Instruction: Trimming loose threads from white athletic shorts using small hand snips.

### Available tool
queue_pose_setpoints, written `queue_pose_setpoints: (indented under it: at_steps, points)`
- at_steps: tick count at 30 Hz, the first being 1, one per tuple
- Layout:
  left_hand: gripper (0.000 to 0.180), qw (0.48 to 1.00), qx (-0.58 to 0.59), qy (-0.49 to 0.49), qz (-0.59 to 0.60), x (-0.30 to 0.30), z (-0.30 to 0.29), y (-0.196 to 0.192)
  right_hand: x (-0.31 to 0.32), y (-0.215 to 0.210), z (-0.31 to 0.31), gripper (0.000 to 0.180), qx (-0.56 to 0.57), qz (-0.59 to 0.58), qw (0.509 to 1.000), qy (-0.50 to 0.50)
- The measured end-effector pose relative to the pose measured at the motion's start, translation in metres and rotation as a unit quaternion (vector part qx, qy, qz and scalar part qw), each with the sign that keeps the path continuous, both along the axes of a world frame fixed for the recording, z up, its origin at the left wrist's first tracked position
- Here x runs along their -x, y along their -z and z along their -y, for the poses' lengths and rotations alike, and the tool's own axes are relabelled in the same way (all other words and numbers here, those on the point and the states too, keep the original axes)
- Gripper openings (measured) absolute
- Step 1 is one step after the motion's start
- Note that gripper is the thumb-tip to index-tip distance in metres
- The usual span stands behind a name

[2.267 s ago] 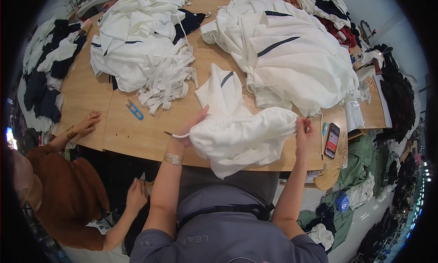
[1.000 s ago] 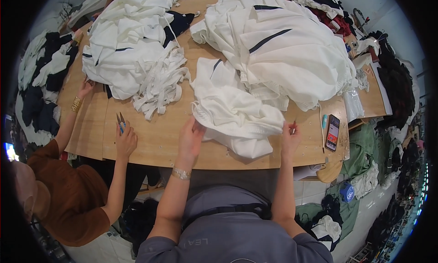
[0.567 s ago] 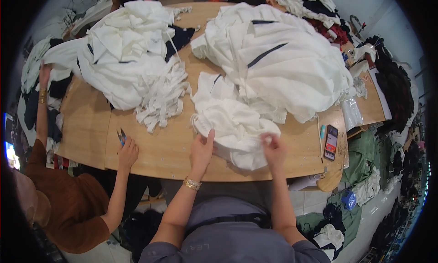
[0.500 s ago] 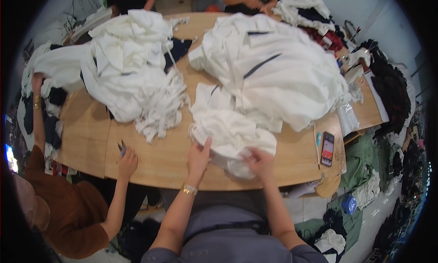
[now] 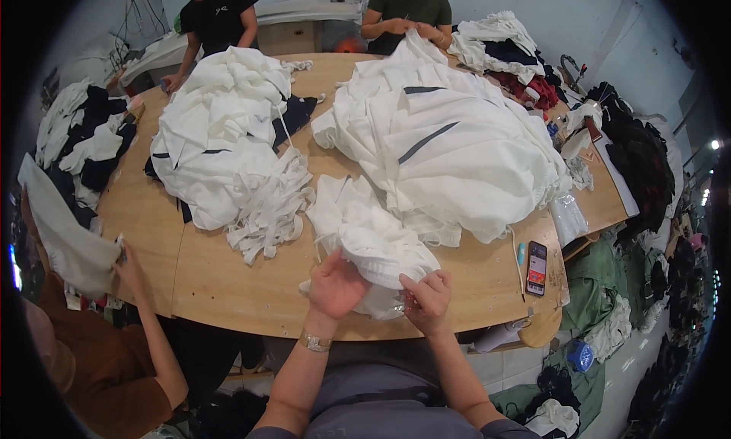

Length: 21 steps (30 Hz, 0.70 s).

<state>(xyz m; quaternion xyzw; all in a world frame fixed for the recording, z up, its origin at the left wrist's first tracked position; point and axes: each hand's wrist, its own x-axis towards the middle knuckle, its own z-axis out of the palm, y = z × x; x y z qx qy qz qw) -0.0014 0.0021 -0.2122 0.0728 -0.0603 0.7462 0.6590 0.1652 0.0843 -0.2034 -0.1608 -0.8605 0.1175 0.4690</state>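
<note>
A white garment (image 5: 392, 245) with a gathered, elastic-looking band lies bunched at the table's near edge, in front of me. My left hand (image 5: 339, 287) is turned palm upward at the band's left end, its fingers partly hidden behind the cloth and holding it. At the other end, my right hand (image 5: 428, 298) pinches the band's edge between thumb and fingers. Between my hands the band is raised and curved, while the rest of the garment slumps toward the big pile of white garments (image 5: 472, 150) with dark stripes.
Another white heap (image 5: 221, 134) with loose strips (image 5: 270, 210) stands left on the wooden table (image 5: 228, 294). A phone (image 5: 537, 268) and a clear plastic bag (image 5: 567, 218) lie right. A co-worker at left handles a white piece (image 5: 65, 229); two more people stand across the table.
My hands have raised the garment's band and stretched it into a curve. The co-worker at left has drawn a white piece off the left heap toward themselves. The view has tilted upward.
</note>
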Motion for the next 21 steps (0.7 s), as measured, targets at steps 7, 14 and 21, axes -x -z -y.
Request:
queue_pose_setpoints:
  at_steps: [7, 14, 21]
  points:
    - [0.046, 0.976, 0.179, -0.078, -0.091, -0.012, -0.008, 0.011, -0.005, 0.015, 0.016, 0.019, 0.372, -0.034, 0.926, 0.062]
    - [0.035, 0.951, 0.220, -0.114, -0.187, -0.034, 0.007, 0.034, 0.023, -0.020, 0.024, 0.026, 0.412, -0.031, 0.910, -0.032]
    - [0.014, 0.888, 0.285, -0.057, -0.356, -0.037, 0.014, 0.018, 0.018, -0.012, 0.019, 0.017, 0.454, -0.048, 0.890, 0.000]
